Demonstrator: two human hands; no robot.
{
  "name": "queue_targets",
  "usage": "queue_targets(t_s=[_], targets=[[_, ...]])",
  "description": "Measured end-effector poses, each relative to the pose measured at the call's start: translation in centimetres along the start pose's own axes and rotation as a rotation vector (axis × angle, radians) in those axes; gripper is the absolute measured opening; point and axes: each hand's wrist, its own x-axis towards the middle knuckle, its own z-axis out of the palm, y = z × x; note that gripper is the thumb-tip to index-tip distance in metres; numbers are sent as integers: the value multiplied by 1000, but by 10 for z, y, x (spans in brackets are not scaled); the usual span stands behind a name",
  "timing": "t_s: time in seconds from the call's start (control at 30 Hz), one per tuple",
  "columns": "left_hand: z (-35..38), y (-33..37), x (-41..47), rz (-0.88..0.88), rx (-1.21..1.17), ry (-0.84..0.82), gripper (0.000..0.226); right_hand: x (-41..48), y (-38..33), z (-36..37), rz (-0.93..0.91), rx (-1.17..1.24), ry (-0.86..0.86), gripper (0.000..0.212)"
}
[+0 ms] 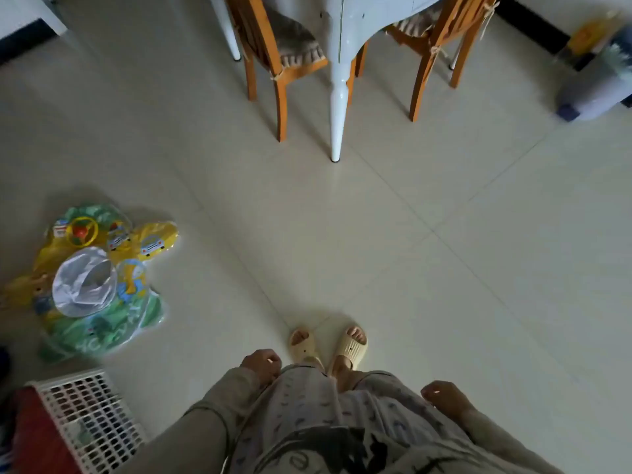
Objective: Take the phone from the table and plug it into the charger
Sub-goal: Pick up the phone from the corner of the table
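I stand on a pale tiled floor and look down at my feet in cream slippers. My left hand [261, 365] hangs at my side with its fingers curled and nothing in it. My right hand [444, 396] hangs the same way, loosely closed and empty. The white table [345, 35] is ahead at the top of the view; only its leg and underside show. No phone and no charger are in view.
Two wooden chairs [273, 46] with cushions stand by the table. A deflated colourful swim ring [92, 285] lies on the floor to the left. A white plastic basket [89, 419] sits at the lower left. A blurred bin [595, 87] stands at the upper right.
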Motion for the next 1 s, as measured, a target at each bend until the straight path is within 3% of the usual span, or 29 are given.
queue_targets(t_s=[0.13,0.27,0.33,0.53,0.63,0.77,0.87,1.0], targets=[[3,15,7,8,-126,43,27,3,-10,-18,-1,15,-23,19],[2,22,13,-4,-219,72,13,2,-43,-40,22,197,-55,11],[-3,21,17,-27,-222,70,20,3,-68,-54,-14,273,-58,8],[-30,19,34,-118,-175,45,28,12,-146,-92,-176,344,-14,28],[-51,27,47,-150,-155,14,20,23,-177,-105,-186,393,-8,30],[-104,54,75,-121,-93,4,19,38,-211,-117,-117,443,1,30],[-152,88,94,-79,-150,44,31,45,-231,-123,-28,468,7,30],[-211,145,111,-3,-148,47,23,53,-238,-128,84,475,65,31]])
